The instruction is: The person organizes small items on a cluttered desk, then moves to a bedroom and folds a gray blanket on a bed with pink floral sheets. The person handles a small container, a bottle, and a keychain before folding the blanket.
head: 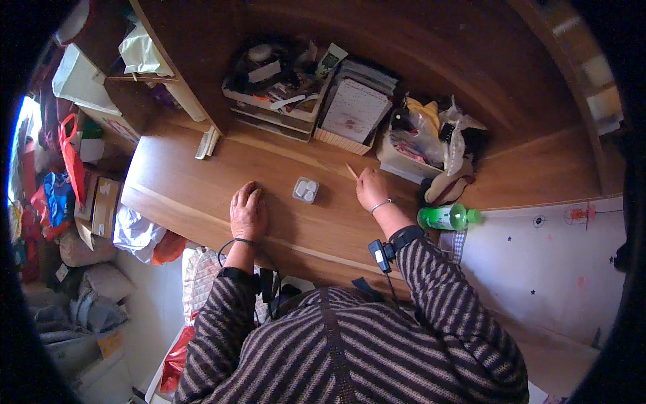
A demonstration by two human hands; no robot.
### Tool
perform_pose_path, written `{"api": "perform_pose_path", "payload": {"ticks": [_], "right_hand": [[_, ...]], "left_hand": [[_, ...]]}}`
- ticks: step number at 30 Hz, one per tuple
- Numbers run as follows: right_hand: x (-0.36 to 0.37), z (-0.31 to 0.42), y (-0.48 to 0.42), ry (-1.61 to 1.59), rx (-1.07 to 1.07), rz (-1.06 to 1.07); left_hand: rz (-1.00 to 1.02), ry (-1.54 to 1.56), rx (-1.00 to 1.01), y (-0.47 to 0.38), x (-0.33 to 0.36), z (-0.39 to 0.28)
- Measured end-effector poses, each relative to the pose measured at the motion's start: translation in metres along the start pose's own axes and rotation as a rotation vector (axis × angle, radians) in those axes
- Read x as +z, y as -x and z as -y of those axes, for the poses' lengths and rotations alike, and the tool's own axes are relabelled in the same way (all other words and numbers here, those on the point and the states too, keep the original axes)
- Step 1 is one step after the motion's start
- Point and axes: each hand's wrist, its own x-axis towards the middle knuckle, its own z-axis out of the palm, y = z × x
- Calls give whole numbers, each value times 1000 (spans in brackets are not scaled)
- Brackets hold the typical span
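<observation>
On the wooden desk (202, 187) rests my left hand (247, 209), its fingers slightly curled; nothing shows in it, though its underside is hidden. My right hand (372, 189) grips a thin wooden stick (352, 171) that points up and to the left, over the desk. Between the hands, nearer the back, stands a small clear plastic box (305, 190) with several white round pieces inside. What these pieces are, I cannot tell.
A comb (204, 144) leans by the shelf panel at left. Along the back stand a drawer organizer (272, 123) with odds and ends, a box of papers (353, 108) and a bin (409, 164) of plastic bags. A green bottle (444, 217) lies beside my right forearm.
</observation>
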Motion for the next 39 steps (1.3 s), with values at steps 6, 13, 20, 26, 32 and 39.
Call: {"api": "perform_pose_path", "payload": {"ticks": [6, 13, 20, 26, 32, 39], "right_hand": [[-8, -2, 6, -35, 33, 59], [-22, -5, 18, -166, 57, 69], [-84, -13, 21, -519, -159, -552], [-141, -18, 6, -650, -150, -790], [-153, -30, 3, -306, -122, -713], [-135, -34, 3, -240, -33, -587]], "left_hand": [[-11, 4, -13, 0, -2, -3], [-29, -6, -11, -1, -1, -5], [-24, -9, 0, 0, 1, -2], [-29, -7, 12, 0, 1, -2], [-12, -29, 32, 0, -2, -2], [0, -12, 16, 0, -1, 0]]}}
